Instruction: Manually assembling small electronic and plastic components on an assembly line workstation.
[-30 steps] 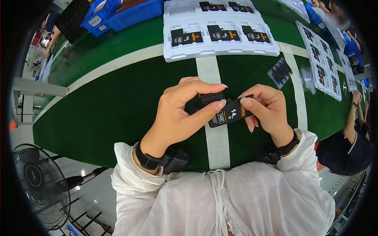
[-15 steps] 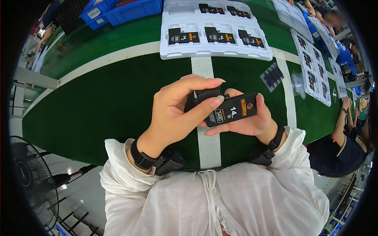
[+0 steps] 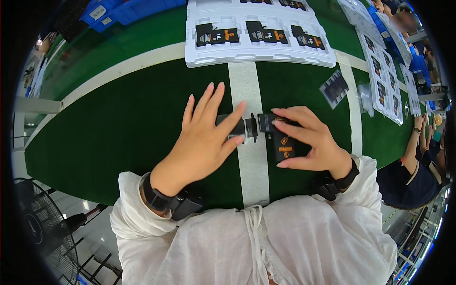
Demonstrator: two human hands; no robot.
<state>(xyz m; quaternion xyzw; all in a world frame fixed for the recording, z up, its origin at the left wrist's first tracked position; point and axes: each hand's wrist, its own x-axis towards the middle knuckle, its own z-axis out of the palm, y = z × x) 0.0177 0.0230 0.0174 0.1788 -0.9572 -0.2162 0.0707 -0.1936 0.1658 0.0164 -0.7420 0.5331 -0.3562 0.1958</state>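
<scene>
Centrally, just over the dark green tabletop (image 3: 118,133), a flat black L-shaped pack with orange print (image 3: 285,148) sits under the person's right hand (image 3: 316,137), which is clamped on it: the thumb lies at its near end and the fingertips reach its far end, so part of its face is covered. The left hand (image 3: 199,130) has its fingers fanned apart, the index finger and thumb lying over a dark rectangular piece (image 3: 231,124); much of that piece is hidden, and how firmly it is touched I cannot tell. Between the hands stands a small black notched part (image 3: 253,127), just beside the pack, above a long white strip (image 3: 254,180) on the tabletop.

Beyond the hands lies a white moulded plastic tray (image 3: 213,58) with similar black packs (image 3: 266,34) in its recesses, its far row cut off by the upper edge. Blue plastic bins (image 3: 137,15) are to its left. Nearer the right hand, a transparent packet with dark strips (image 3: 335,89) lies between the tray and crumpled transparent plastic (image 3: 365,99). Farther right are a second white tray (image 3: 396,111) and a co-worker in a dark top (image 3: 403,185); a black fan (image 3: 45,232) stands at the lower left
</scene>
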